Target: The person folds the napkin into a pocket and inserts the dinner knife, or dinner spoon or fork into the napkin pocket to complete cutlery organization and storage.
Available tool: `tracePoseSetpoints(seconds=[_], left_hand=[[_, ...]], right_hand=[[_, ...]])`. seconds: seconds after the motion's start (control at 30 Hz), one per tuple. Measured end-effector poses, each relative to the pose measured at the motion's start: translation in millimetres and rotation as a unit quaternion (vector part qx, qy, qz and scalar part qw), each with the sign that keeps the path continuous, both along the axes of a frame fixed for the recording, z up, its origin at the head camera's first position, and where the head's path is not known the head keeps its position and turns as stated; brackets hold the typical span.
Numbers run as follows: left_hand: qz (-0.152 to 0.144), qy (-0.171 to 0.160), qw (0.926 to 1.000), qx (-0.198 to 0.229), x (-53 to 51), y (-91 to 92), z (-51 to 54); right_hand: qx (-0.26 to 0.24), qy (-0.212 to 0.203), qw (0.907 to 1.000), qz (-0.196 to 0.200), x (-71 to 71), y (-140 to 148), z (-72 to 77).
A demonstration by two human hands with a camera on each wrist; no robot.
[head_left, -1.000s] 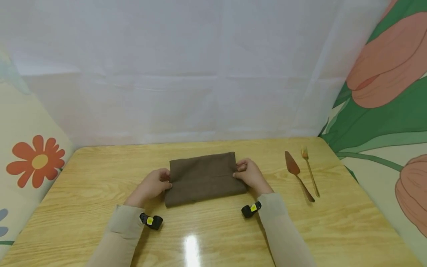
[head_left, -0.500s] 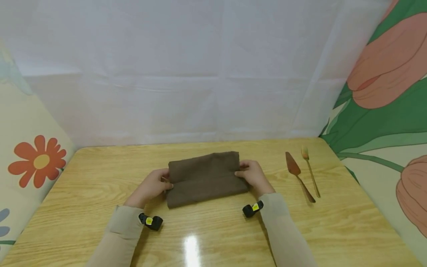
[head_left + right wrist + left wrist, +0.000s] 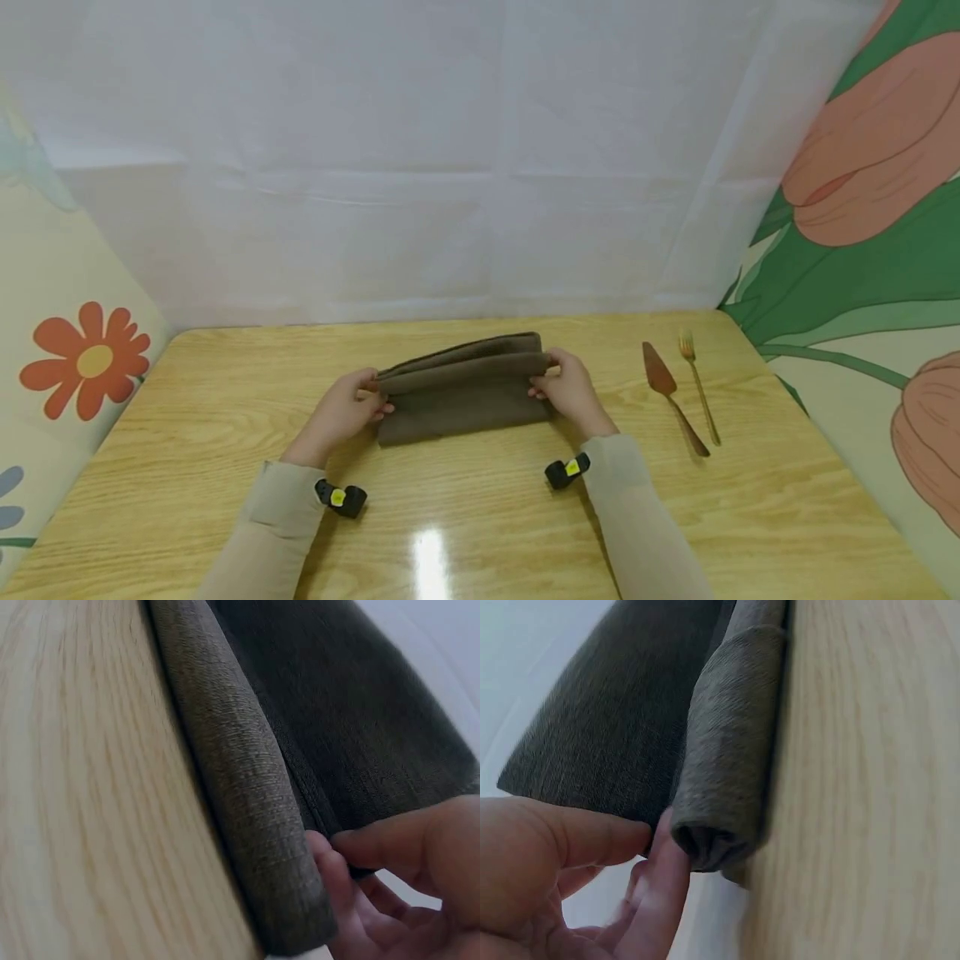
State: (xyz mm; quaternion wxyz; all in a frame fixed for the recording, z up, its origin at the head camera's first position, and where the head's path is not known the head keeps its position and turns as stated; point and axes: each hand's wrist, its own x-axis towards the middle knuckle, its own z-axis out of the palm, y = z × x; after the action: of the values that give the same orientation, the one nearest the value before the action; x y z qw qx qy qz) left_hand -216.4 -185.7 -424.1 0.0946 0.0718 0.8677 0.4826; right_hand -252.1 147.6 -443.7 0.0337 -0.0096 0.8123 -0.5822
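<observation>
A dark brown cloth (image 3: 465,404), folded into a wide band, lies across the middle of the table. My left hand (image 3: 347,412) pinches its left end between thumb and fingers. At the right end, my right hand (image 3: 572,390) pinches it the same way. The upper layer is raised between both hands, and a gap shows behind it along the far edge. Up close in the left wrist view, the cloth (image 3: 731,742) has a rounded, rolled-looking fold beside a flat flap. A similar thick fold of the cloth (image 3: 232,750) runs along the table in the right wrist view.
On the right of the wooden table (image 3: 465,517) lie a cake server (image 3: 660,375) and a gold fork (image 3: 699,387), side by side. A white sheet (image 3: 450,167) hangs behind the far edge. Flower-patterned panels (image 3: 862,275) stand at both sides.
Both hands have lifted a layer of the cloth and brought it up; the gap behind it has opened. The near edge has moved slightly away from me. The cutlery has stayed put.
</observation>
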Motion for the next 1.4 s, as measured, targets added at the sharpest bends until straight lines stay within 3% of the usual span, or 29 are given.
tracePoseSetpoints(seconds=[0.2, 0.33, 0.47, 0.67, 0.87, 1.13, 1.3, 1.4], left_hand=[[-0.034, 0.024, 0.9991, 0.010, -0.2, -5.2, -2.0], [-0.082, 0.055, 0.9951, 0.003, -1.6, -9.5, -2.5], [-0.122, 0.070, 0.9895, 0.032, -3.1, -12.7, -1.4], [-0.147, 0.060, 0.9859, 0.053, -2.3, -17.8, -0.9], [-0.122, 0.031, 0.9916, 0.032, -0.2, -19.5, 1.6], [-0.050, 0.008, 0.9987, -0.012, 1.5, -16.9, 5.7], [-0.020, 0.005, 0.9992, -0.033, 2.7, -10.0, 6.5], [-0.010, 0.003, 0.9998, -0.016, 4.0, -6.8, 6.2]], right_hand=[[-0.039, 0.020, 0.9976, 0.054, -1.0, 7, -6.9], [-0.070, 0.004, 0.9919, 0.106, 0.5, 18, -5.0], [-0.092, -0.009, 0.9843, 0.150, 1.2, 27, -1.4], [-0.063, 0.015, 0.9782, 0.197, 2.6, 36, 5.8], [0.045, 0.064, 0.9664, 0.245, 3.8, 39, 15.3], [0.143, 0.077, 0.9494, 0.269, 5.4, 36, 28.7], [0.212, 0.109, 0.9395, 0.246, 10.9, 26, 36.3], [0.243, 0.109, 0.9362, 0.229, 14.2, 18, 38.2]])
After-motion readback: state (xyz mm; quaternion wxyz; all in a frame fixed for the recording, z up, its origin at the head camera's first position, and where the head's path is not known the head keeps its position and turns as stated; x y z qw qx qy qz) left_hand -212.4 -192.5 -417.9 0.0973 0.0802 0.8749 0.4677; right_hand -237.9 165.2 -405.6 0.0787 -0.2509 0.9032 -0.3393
